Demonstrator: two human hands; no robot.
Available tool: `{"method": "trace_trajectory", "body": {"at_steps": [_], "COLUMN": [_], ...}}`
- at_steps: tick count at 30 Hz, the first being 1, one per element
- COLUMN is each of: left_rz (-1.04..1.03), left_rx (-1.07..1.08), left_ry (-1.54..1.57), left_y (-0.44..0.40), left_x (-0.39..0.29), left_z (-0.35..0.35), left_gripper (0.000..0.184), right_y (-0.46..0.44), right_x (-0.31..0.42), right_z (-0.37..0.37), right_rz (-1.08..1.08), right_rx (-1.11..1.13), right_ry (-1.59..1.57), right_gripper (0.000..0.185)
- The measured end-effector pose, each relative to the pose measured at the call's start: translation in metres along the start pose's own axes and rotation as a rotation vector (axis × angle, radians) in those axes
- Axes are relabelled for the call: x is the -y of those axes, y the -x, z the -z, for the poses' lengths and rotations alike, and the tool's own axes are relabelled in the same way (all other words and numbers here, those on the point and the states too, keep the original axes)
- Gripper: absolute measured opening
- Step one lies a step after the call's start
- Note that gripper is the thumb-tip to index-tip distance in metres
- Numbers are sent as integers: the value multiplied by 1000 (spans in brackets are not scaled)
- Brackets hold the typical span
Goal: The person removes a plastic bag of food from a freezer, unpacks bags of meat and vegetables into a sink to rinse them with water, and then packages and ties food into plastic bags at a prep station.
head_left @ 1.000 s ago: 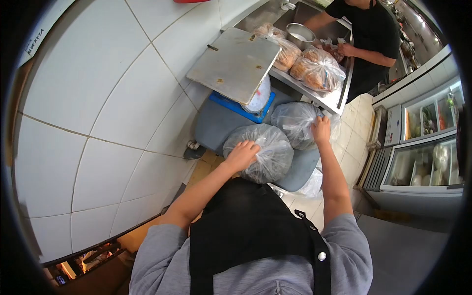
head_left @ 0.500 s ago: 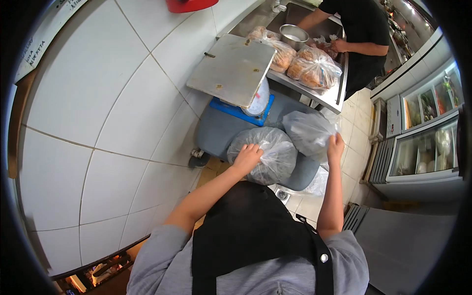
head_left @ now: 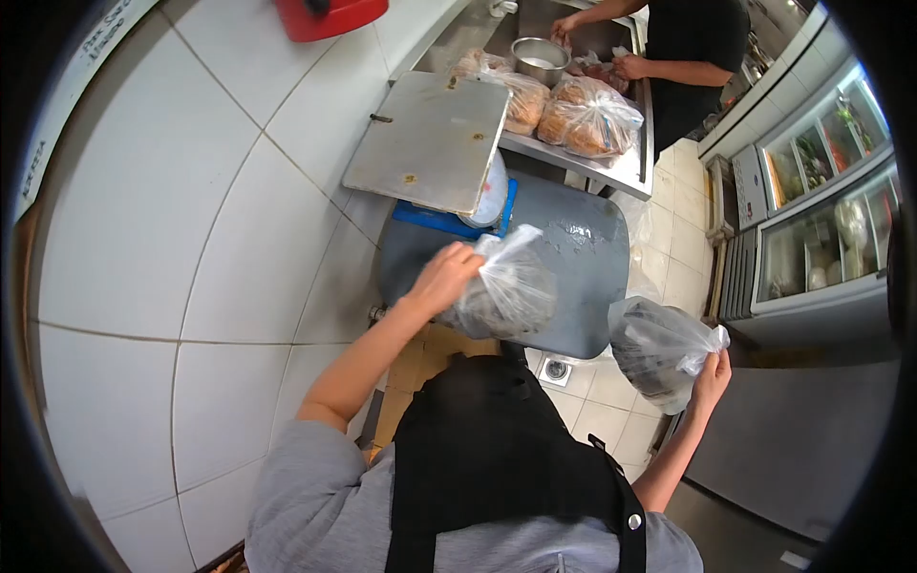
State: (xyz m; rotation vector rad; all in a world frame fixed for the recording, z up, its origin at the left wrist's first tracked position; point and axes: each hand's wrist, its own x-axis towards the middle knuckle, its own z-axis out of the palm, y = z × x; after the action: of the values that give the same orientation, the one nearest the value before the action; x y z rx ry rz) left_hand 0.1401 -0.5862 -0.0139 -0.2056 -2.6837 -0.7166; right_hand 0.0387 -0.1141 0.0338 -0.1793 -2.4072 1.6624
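My left hand [head_left: 447, 277] is closed on the gathered neck of a clear plastic bag [head_left: 511, 296], over the near side of a grey plastic surface [head_left: 583, 277]. Out to the right, past that surface's edge, a second clear plastic bag [head_left: 654, 358] hangs from my right hand [head_left: 712, 375], its twisted top pinched in the fingers. Both bags bulge with something dark that I cannot make out. Behind the left bag stands a scale with a blue base [head_left: 435, 218] and a flat metal plate [head_left: 425, 143] on top.
A steel sink counter [head_left: 626, 174] holds bags of orange-brown food [head_left: 587, 115] and a metal bowl [head_left: 541, 59]. A co-worker in black [head_left: 693, 43] handles something there. Glass-door fridges [head_left: 826, 239] stand right; a tiled wall [head_left: 258, 248] is left. A drain [head_left: 556, 370] sits in the floor.
Both bags have risen from the grey surface. The right one has swung right and toward me, beyond the edge; the left one is now held by its neck. My view has shifted slightly.
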Motion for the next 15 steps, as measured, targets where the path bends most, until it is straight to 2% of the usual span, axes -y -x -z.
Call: {"method": "trace_trajectory", "body": {"at_steps": [6, 11, 15], "left_rz": [136, 425, 418], "left_rx": [-158, -315, -303], "left_ry": [-137, -229, -213], "left_y": [16, 34, 47], "left_x": [52, 89, 105], "left_z": [33, 39, 16], "left_gripper": [12, 12, 11], "right_y": [11, 13, 13], "right_x": [2, 15, 20], "right_z": [6, -23, -57], "right_rz": [-17, -23, 44], "right_rx": [46, 101, 240], "right_ry": [95, 96, 93], "right_gripper": [17, 14, 15]}}
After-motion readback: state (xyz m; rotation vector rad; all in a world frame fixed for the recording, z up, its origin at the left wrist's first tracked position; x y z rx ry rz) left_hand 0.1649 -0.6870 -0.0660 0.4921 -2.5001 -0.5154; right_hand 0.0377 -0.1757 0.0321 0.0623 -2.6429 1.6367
